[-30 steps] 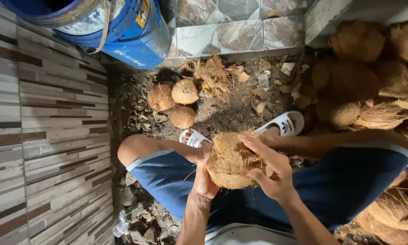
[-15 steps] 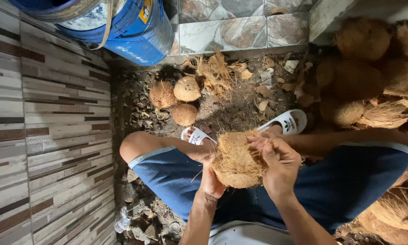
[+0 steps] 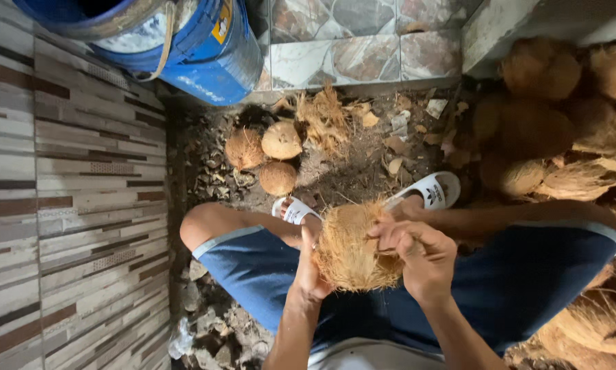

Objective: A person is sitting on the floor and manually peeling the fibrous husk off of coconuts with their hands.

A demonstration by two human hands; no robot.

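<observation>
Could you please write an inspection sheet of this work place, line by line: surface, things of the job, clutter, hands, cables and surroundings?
Surface: dirt floor, strewn with husk scraps.
Job's things: a fibrous coconut held between the knees; three peeled coconuts lying on the floor ahead.
Clutter: a husk clump; stones by the wall; a pile of unpeeled coconuts on the right side.
Hands: left hand supports the coconut's side; right hand grips fibres on its other side.
Cables: nothing seen.
Surroundings: a blue barrel; a striped tiled wall; stone-look tiles; white sandals on the feet.
</observation>
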